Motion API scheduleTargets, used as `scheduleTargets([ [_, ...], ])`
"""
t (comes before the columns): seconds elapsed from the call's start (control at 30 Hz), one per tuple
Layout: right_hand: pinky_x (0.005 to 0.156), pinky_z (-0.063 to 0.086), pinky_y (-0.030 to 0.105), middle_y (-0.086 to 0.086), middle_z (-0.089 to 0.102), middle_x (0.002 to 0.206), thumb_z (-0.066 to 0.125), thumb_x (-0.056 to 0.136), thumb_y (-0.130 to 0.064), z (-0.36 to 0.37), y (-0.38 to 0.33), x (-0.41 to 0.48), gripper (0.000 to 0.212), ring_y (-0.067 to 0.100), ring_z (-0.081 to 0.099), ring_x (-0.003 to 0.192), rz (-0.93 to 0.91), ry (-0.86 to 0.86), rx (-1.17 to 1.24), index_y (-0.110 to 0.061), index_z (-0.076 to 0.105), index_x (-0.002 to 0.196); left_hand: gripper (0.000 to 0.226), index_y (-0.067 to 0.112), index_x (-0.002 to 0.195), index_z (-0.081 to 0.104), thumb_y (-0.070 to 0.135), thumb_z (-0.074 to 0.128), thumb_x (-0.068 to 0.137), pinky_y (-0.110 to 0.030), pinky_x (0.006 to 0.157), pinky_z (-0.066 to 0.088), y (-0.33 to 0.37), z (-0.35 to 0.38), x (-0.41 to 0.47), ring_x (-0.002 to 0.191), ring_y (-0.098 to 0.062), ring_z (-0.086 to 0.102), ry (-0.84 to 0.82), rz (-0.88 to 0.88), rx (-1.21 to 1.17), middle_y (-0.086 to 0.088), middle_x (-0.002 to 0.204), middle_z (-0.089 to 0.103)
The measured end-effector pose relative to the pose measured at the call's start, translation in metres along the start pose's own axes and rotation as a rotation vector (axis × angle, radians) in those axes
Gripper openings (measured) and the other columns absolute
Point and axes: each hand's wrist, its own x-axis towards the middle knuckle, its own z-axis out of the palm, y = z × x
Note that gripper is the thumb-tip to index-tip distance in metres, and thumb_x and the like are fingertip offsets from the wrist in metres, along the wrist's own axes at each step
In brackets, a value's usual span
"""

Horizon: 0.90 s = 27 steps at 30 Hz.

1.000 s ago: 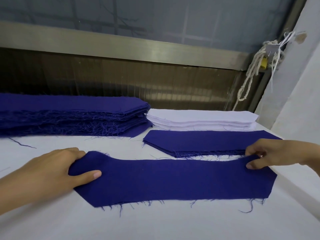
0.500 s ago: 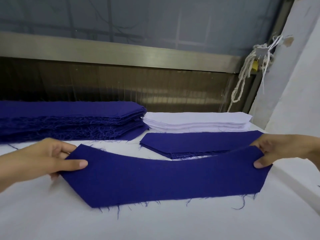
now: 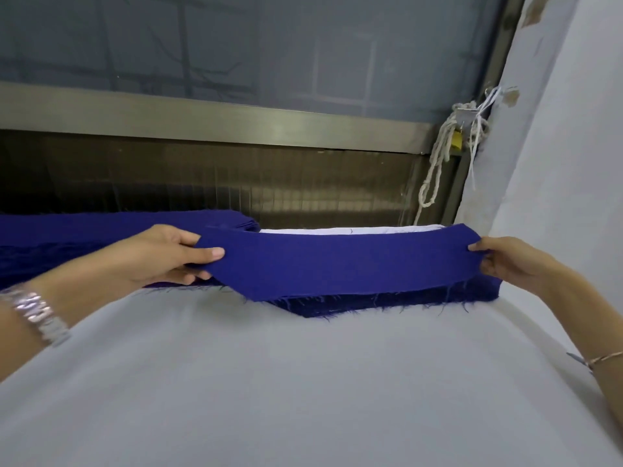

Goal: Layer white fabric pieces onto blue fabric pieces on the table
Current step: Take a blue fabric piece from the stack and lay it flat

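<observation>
The left hand (image 3: 158, 261) pinched the left end of a blue fabric piece (image 3: 337, 261), thumb on top, fingers curled beneath; the right hand (image 3: 505, 264) pinched its right end between fingers and thumb; the piece hung lifted off the white worktop (image 3: 303, 382), just above a low blue pile (image 3: 387, 303); behind it lay a white fabric stack (image 3: 337, 231), mostly hidden; a taller blue stack (image 3: 67, 237) sat at the left.

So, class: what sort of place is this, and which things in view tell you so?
Probably a garment workshop. A blue stack of same-cut pieces sits beside a white stack on a wide table, and the left hand and right hand hold one blue piece.
</observation>
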Motion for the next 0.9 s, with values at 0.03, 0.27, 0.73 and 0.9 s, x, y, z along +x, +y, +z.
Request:
scheduleTargets([
  [0.03,0.046,0.052,0.019,0.007,0.067,0.078,0.064,0.091,-0.007,0.000,0.002,0.004,0.014,0.015,0.058,0.061,0.018,0.072,0.020,-0.004,0.063,0.105,0.033,0.009,0.109,0.071,0.027,0.075,0.082,-0.015,0.046,0.051,0.003,0.008,0.008,0.062,-0.009,0.068,-0.001,-0.006,-0.026,-0.007,0.088,0.077],
  [0.27,0.033,0.038,0.014,0.008,0.046,0.063,0.073,0.088,-0.008,-0.005,0.013,0.019,0.017,0.015,0.037,0.053,0.070,0.402,-0.041,-0.004,0.059,0.080,0.027,0.006,0.108,0.074,0.020,0.076,0.085,-0.014,0.047,0.051,0.011,0.047,0.038,0.063,-0.008,0.067,-0.062,-0.025,-0.110,-0.009,0.105,0.076],
  [0.73,0.053,0.036,0.031,0.008,0.046,0.058,0.071,0.087,0.000,-0.015,0.035,0.033,0.039,0.024,0.038,0.054,-0.038,0.475,-0.431,-0.003,0.051,0.054,0.040,0.003,0.097,0.076,0.042,0.072,0.087,-0.016,0.035,0.030,-0.013,0.071,0.051,0.030,-0.006,0.039,0.001,-0.043,0.063,-0.002,0.050,0.058],
  [0.9,0.053,0.026,0.032,0.006,0.035,0.050,0.069,0.089,-0.006,-0.018,0.044,0.037,0.051,0.024,0.030,0.053,-0.082,0.481,-0.577,-0.009,0.040,0.046,0.027,0.011,0.096,0.077,0.036,0.072,0.090,-0.017,0.034,0.029,-0.015,0.066,0.050,0.032,-0.009,0.038,-0.026,-0.088,0.073,-0.005,0.052,0.058],
])
